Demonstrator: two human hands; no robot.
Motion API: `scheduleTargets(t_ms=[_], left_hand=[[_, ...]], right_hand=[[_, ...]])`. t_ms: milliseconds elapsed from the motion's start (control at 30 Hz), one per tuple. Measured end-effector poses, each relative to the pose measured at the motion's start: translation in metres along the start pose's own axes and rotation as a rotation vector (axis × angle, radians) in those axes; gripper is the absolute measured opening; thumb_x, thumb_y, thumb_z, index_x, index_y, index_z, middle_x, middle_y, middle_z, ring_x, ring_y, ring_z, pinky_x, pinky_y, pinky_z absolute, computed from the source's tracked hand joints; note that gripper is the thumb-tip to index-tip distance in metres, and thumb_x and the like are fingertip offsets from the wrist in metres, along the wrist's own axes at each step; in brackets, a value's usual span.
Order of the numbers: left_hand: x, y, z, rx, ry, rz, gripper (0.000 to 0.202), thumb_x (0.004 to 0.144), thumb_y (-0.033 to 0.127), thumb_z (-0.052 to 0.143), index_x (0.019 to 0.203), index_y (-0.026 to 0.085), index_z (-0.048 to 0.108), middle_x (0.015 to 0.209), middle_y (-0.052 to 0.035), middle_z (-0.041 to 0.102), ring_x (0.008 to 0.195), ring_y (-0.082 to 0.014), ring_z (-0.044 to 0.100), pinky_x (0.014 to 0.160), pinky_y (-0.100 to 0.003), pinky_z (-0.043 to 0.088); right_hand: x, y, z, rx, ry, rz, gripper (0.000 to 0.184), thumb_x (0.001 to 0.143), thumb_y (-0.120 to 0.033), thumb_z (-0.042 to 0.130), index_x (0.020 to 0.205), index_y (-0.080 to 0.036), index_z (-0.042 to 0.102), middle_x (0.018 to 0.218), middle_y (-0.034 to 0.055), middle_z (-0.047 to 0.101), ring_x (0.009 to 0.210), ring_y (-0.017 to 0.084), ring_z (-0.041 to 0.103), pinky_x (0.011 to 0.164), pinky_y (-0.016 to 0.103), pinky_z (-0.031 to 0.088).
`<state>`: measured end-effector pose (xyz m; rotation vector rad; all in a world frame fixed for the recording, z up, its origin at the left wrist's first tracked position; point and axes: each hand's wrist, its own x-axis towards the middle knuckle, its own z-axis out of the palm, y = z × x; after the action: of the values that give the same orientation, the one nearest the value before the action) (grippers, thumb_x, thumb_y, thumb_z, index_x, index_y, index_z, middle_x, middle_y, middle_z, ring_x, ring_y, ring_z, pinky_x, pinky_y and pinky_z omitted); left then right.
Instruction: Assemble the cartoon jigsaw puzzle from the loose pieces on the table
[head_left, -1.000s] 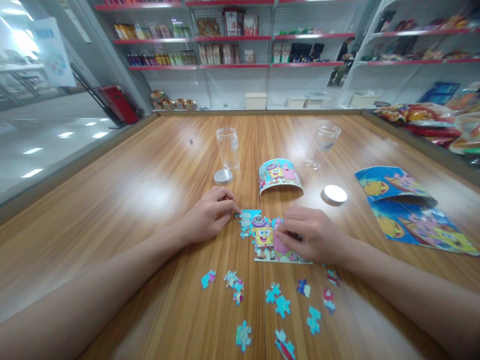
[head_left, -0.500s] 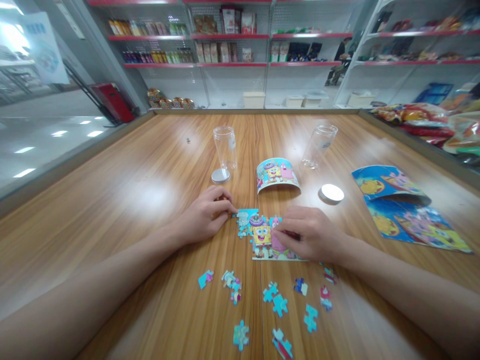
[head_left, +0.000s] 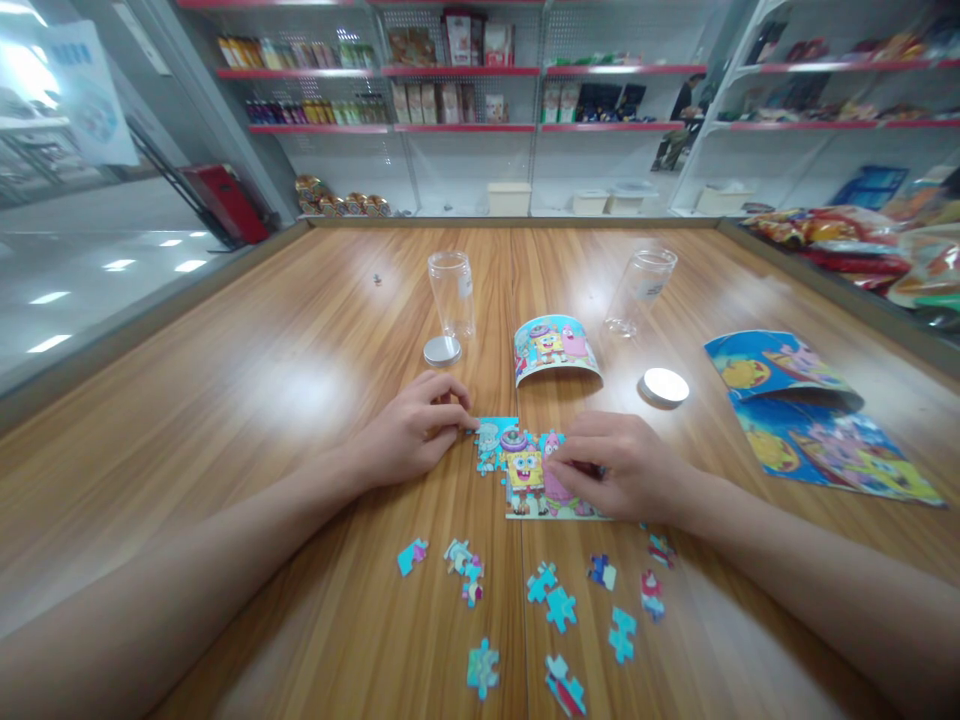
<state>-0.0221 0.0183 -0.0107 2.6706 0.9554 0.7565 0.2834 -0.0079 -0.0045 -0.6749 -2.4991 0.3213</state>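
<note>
A partly joined jigsaw puzzle (head_left: 525,476) with a yellow square character, a pink one and a pale teal one lies flat on the wooden table. At its upper left edge, my left hand (head_left: 420,425) has bent fingers closed together, their tips on the border pieces. My right hand (head_left: 626,465) is curled over the right side, thumb and forefinger pinched at the pink character; its palm hides that part, and whether a loose piece is under it cannot be seen. Nearer to me lie several loose puzzle pieces (head_left: 560,608), mostly light blue, with a red and white piece (head_left: 564,688) closest.
Behind the puzzle stands a curved picture card (head_left: 558,350). Two clear jars (head_left: 451,295) (head_left: 640,292) stand farther back, with a silver lid (head_left: 442,350) and a white lid (head_left: 664,387) before them. Blue picture sheets (head_left: 821,425) lie right. Stocked shelves (head_left: 465,72) line the back.
Both hands stay at the puzzle's left and right sides, with hardly any motion. The left fingertips shift very slightly at the edge; the loose pieces lie as before.
</note>
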Motion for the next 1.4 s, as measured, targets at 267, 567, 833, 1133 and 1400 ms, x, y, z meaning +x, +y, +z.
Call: scheduleTargets(t_ms=[267,567,833,1133,1400], left_hand=[[0.0,0.012,-0.004,0.1,0.019,0.145,0.031,0.087,0.007,0.057,0.11,0.024,0.07,0.119,-0.0078,0.062,0.111,-0.0224,0.055,0.098,-0.044,0.046],[0.003,0.024,-0.001,-0.001,-0.221,0.278,0.046,0.089,0.007,0.053,0.132,0.023,0.059,0.132,-0.0107,0.06,0.121,-0.0244,0.056,0.102,-0.045,0.046],[0.003,0.023,-0.003,-0.033,-0.218,0.25,0.043,0.089,0.009,0.055,0.128,0.024,0.063,0.129,-0.0108,0.062,0.118,-0.0244,0.058,0.103,-0.046,0.047],[0.004,0.025,-0.004,-0.044,-0.219,0.225,0.035,0.092,0.017,0.059,0.126,0.024,0.065,0.127,-0.0095,0.063,0.115,-0.0227,0.059,0.101,-0.043,0.047],[0.005,0.026,-0.004,-0.046,-0.216,0.226,0.035,0.092,0.017,0.059,0.125,0.024,0.065,0.125,-0.0091,0.064,0.114,-0.0226,0.059,0.1,-0.042,0.047]], right_hand=[[0.0,0.001,0.001,-0.014,-0.036,0.018,0.021,0.093,-0.022,0.055,0.079,-0.017,0.069,0.067,0.0006,0.055,0.063,0.012,0.048,0.06,0.028,0.032],[-0.001,0.0,0.001,-0.037,-0.068,0.033,0.013,0.09,-0.022,0.057,0.085,-0.017,0.068,0.071,0.0013,0.06,0.066,0.013,0.051,0.062,0.027,0.033],[-0.001,0.0,0.001,-0.043,-0.06,0.039,0.01,0.087,-0.02,0.059,0.08,-0.017,0.067,0.066,-0.0012,0.057,0.062,0.012,0.047,0.06,0.028,0.029],[-0.001,0.001,0.002,-0.045,-0.086,0.053,0.01,0.085,-0.02,0.059,0.077,-0.017,0.063,0.066,-0.0019,0.054,0.062,0.011,0.044,0.06,0.028,0.027],[0.0,-0.001,-0.001,-0.063,-0.08,0.043,0.021,0.083,-0.02,0.058,0.064,-0.017,0.048,0.061,-0.0032,0.045,0.058,0.01,0.037,0.057,0.028,0.023]])
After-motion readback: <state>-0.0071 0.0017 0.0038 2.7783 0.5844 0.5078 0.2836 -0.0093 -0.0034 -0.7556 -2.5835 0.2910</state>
